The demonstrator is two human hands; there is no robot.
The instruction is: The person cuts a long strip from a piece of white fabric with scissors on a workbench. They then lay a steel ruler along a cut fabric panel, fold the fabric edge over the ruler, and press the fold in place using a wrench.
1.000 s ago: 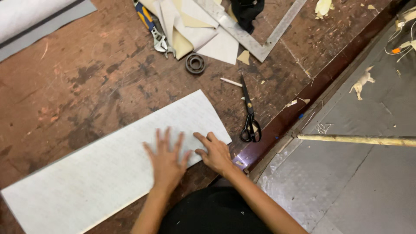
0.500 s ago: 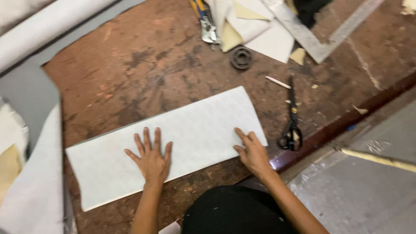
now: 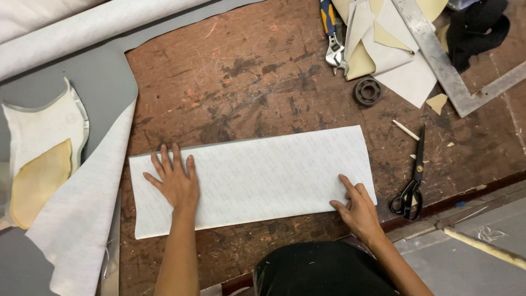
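My left hand [image 3: 176, 183] flat, fingers spread on white sheet [image 3: 257, 178], my right hand [image 3: 357, 207] flat near its right end, both ungripping, scissors [image 3: 412, 181] beside, worn brown surface [image 3: 241, 82]

Partly out of view or obscured:
- Steel framing square [image 3: 446, 68]: both arms run off the top and right edges.
- Adjustable wrench [image 3: 331, 38]: handle end cut by the top edge.
- Black cloth [image 3: 476, 24]: cropped at the top edge.
- Fabric roll [image 3: 66, 41]: ends beyond the left and top edges.
- White patterned sheet [image 3: 257, 178]: its print too fine to read; portions covered by the left hand [image 3: 175, 181] and right hand [image 3: 357, 205].
- Scissors [image 3: 411, 183]: one loop overlaps the table's dark edge.
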